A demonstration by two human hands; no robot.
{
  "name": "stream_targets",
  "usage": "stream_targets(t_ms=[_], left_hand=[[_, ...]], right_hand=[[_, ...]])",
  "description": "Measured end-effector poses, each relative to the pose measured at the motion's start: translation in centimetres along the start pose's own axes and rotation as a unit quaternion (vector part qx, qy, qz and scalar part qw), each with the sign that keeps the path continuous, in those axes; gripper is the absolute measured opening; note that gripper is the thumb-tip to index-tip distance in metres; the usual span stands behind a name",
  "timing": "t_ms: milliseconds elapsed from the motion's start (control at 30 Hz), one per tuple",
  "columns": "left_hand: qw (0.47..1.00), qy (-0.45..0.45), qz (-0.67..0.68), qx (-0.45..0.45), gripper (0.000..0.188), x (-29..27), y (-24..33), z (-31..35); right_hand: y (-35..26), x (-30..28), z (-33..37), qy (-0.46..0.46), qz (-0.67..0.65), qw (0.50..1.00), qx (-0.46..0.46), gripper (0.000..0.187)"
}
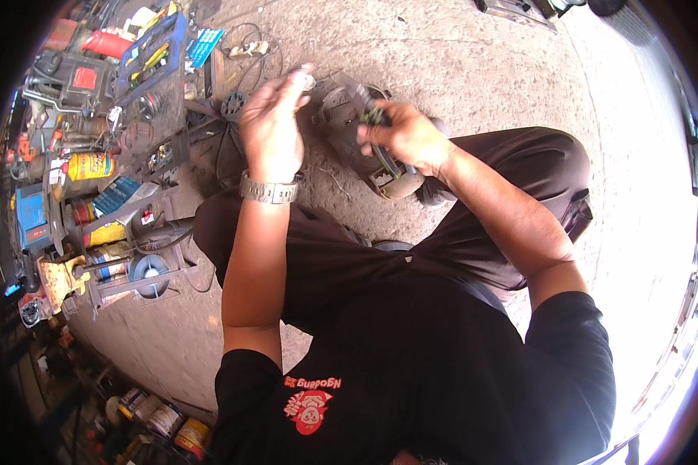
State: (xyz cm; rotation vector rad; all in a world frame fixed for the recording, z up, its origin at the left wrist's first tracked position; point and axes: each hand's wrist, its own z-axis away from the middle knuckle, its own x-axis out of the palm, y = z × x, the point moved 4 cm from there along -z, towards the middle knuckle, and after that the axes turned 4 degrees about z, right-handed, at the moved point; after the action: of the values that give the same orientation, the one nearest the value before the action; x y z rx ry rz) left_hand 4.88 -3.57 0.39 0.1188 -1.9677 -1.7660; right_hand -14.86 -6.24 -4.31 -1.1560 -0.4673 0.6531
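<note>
My left hand (273,128), with a metal-band watch (268,188) on its wrist, is raised over the floor. Its fingers are closed around a small pale, shiny piece (308,77) whose kind I cannot make out. My right hand (411,138) grips a pair of pliers (374,115) with dark handles, their jaws tilted up and toward the left hand. Below both hands a worn metal machine housing (341,128) lies on the concrete between my legs, partly covered by the right hand. A rounded tan end piece (400,186) shows at its near end.
A black fan-like part (233,106) and a loose cable (252,43) lie left of my left hand. Further left stand a blue tool tray (153,54), a black case (70,81), a yellow can (91,166) and a rack of spools (149,275). Concrete floor (473,62) stretches ahead.
</note>
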Motion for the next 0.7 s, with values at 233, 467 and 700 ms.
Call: stream_targets(t_ms=[233,467,700], left_hand=[[0.959,-0.121,0.197,-0.164,0.024,6.0,-3.2,2.1],[0.947,-0.148,0.215,-0.186,0.021,6.4,-5.4,1.2],[0.963,-0.123,-0.207,-0.123,0.040,-2.5,-16.7,-1.8]], right_hand=[[-4.0,-1.2,0.6,0.107,-0.336,0.932,-0.090,0.012],[-2.6,-2.5,0.4,0.136,-0.342,0.926,-0.086,0.012],[-1.4,-4.6,-0.9,0.278,-0.249,0.927,-0.039,0.016]])
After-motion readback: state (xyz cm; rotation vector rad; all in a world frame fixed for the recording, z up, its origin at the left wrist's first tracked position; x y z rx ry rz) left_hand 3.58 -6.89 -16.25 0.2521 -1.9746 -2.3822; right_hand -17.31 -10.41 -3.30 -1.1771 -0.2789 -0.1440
